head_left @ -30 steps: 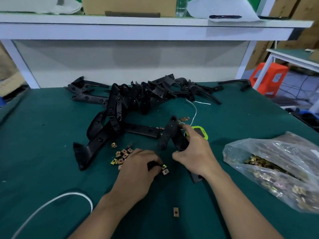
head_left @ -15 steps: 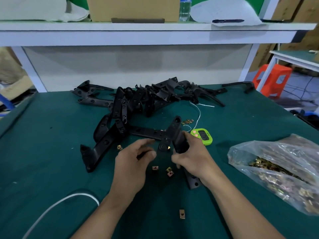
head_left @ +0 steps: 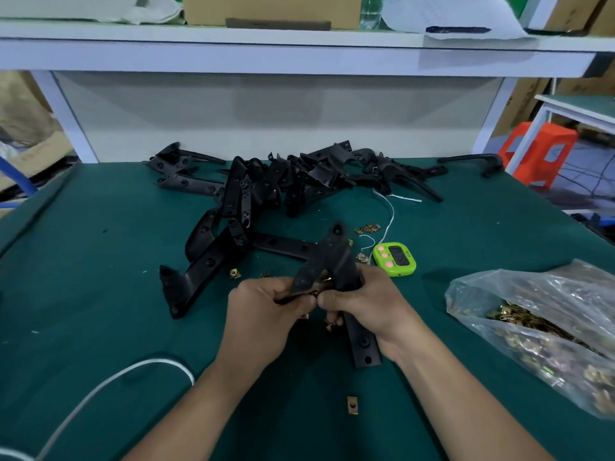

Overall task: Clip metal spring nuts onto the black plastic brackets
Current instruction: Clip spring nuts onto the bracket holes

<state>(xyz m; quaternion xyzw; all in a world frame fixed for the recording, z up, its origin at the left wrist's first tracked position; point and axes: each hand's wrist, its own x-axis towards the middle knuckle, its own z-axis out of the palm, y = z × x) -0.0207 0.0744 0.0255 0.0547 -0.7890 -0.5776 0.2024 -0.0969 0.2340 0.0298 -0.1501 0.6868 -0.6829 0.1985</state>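
Bracket (head_left: 336,261) is black plastic, V-shaped w/ two flat legs meeting at a rounded tip w/ a hole, pointing away from the person. The long leg runs down toward the person and shows two more holes near its squared end. It's held up just above the table (head_left: 100,261), front-centre. Right hand (head_left: 366,304) is wrapped round the long leg, thumb across the front. Left hand (head_left: 266,314) has fingers curled, pinching a small brass-coloured nut (head_left: 319,289) right at the end of the short leg. It's blurry there, so can't tell if the nut is seated on the plastic or only touching it. Behind the hands is a big tangled pile of brackets (head_left: 283,181), same black type, w/ one long piece (head_left: 199,274) lying just left of the hands. A few loose nuts (head_left: 235,273) lie near it, one more (head_left: 352,404) sits alone close to the person, btwn the forearms. A clear plastic bag (head_left: 549,327) of nuts lies at right. A green timer (head_left: 394,259) sits just beyond the right hand, w/ a white string (head_left: 389,214) behind it. A white cable (head_left: 100,387) loops at lower left. The table has a dark green top. A white shelf (head_left: 299,54) runs above the back, w/ a cardboard box (head_left: 266,8) on it. An orange stool (head_left: 539,151) stands off to the right.
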